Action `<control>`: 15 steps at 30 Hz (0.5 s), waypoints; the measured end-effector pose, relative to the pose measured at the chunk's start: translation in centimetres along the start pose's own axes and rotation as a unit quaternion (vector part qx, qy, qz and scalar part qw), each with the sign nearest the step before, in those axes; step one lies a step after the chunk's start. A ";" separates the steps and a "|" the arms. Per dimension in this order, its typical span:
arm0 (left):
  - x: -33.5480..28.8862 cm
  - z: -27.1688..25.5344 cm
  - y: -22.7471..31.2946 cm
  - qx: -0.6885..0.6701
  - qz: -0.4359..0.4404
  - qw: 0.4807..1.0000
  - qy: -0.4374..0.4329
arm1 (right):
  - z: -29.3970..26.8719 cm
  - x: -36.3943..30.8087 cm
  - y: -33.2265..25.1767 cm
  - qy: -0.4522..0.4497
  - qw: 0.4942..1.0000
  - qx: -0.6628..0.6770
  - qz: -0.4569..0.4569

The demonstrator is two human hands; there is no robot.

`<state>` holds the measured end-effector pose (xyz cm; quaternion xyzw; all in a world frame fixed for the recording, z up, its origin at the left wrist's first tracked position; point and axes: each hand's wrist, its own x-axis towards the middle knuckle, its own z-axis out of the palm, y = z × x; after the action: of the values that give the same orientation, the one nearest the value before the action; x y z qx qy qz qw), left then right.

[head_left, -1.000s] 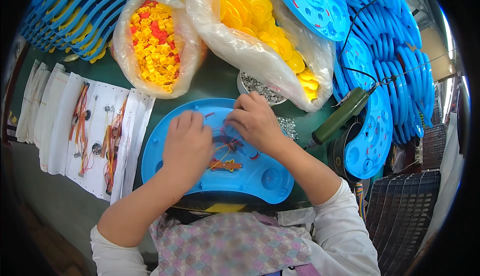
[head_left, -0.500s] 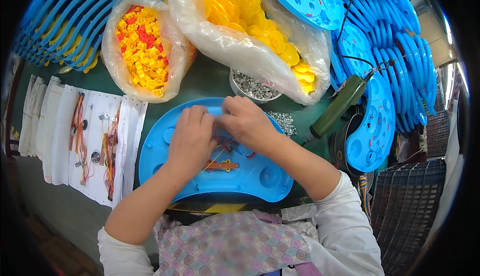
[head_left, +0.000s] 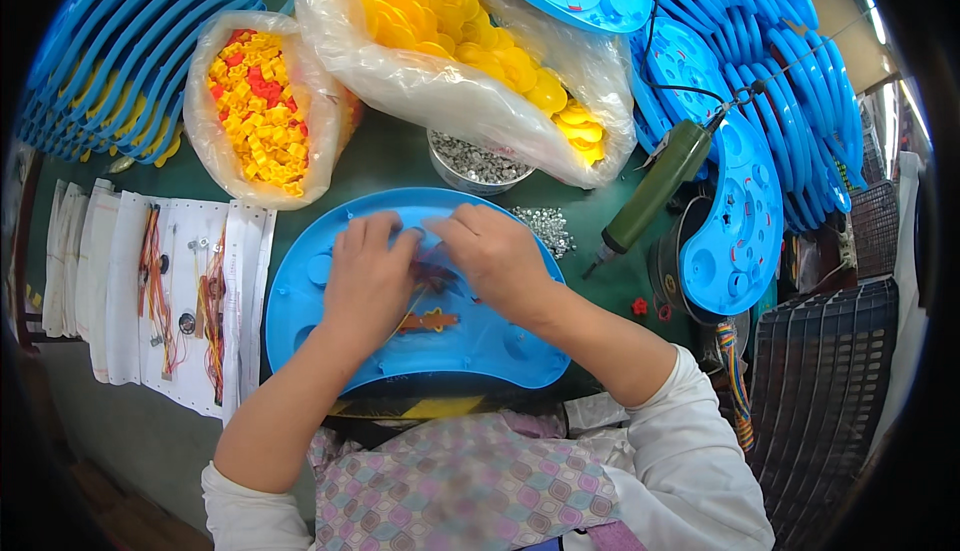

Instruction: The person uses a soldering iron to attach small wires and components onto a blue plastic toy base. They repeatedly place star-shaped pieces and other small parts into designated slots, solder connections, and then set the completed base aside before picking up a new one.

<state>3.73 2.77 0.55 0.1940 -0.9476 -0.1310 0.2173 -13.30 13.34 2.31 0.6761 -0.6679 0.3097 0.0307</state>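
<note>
A blue curved plastic shell (head_left: 480, 346) lies hollow side up in front of me. Over its middle, my left hand (head_left: 372, 276) and my right hand (head_left: 497, 259) work close together with fingers bent inward. The fingertips are smeared and partly covered, so whatever they pinch cannot be made out. Thin dark and reddish wires (head_left: 432, 278) show between the hands, inside the shell. Below them, a brown strip (head_left: 420, 322) sits in the shell with a small yellow star-shaped piece (head_left: 437, 320) on it.
Loose screws (head_left: 545, 229) and a screw tub (head_left: 480, 163) are beyond the shell. A green power screwdriver (head_left: 655, 191) hangs right, near blue shells (head_left: 735, 241). Bags hold yellow-red pieces (head_left: 258, 116) and yellow discs (head_left: 460, 21). Wired parts lie on white sheets (head_left: 180, 301), left.
The whole view has shifted slightly. Both hands remain over the shell; their fingers have moved a little and the right fingertips are slightly farther from the left. Small red pieces now show at right.
</note>
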 end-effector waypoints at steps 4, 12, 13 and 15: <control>0.0 -0.2 0.0 -0.002 -0.005 1.000 -0.009 | -0.8 -0.8 0.2 -0.011 0.999 -0.042 0.010; -0.2 -0.2 0.0 -0.006 -0.012 1.000 -0.015 | -0.6 -1.0 0.8 -0.050 0.996 -0.077 -0.004; -0.1 -0.4 0.1 -0.014 -0.014 1.000 -0.021 | -0.5 -1.0 0.8 -0.051 0.996 -0.074 -0.005; -0.1 -0.4 0.1 -0.017 -0.015 1.000 -0.022 | -0.5 -1.0 0.9 -0.059 0.996 -0.061 0.002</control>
<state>4.00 2.84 0.91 0.2012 -0.9470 -0.1541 0.1973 -14.21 14.36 1.93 0.6887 -0.6874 0.2282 0.0316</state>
